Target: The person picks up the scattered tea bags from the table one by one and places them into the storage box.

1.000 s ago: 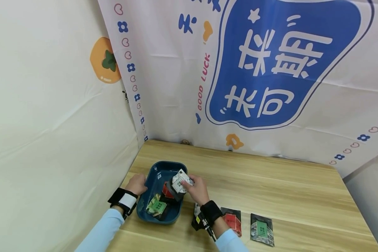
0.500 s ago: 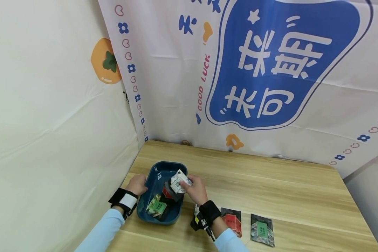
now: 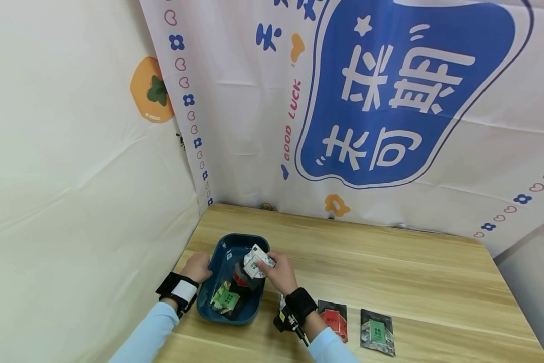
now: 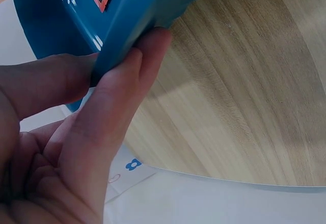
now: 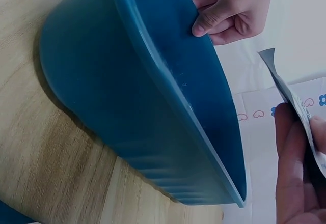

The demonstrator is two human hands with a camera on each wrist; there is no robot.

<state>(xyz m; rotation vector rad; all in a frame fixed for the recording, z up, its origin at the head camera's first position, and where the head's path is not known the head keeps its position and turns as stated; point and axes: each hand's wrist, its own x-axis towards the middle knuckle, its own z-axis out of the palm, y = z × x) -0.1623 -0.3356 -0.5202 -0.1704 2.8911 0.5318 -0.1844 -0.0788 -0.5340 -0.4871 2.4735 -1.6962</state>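
Observation:
My left hand (image 3: 197, 267) pinches the left rim of a dark blue plastic bin (image 3: 230, 247), thumb inside and fingers outside, as the left wrist view shows at the rim (image 4: 119, 38). Over the bin's right side, my right hand (image 3: 281, 274) holds a flat white-fronted packet (image 3: 256, 261) between thumb and fingers. Seen edge-on in the right wrist view, this packet (image 5: 294, 96) is above the rim. Inside the bin lie a green-labelled packet (image 3: 227, 298) and a red-labelled packet (image 3: 241, 281), the latter partly covered by the held one.
On the wooden table (image 3: 389, 272), right of the bin, lie a red-labelled packet (image 3: 333, 320) and a green-labelled packet (image 3: 377, 331). Another packet (image 3: 282, 301) is mostly hidden behind the right wrist. A printed cloth (image 3: 253, 151) hangs at the table's back edge; a pale wall stands left.
My right hand has shifted slightly left with the white-fronted packet, further over the bin. The left hand keeps its grip on the rim.

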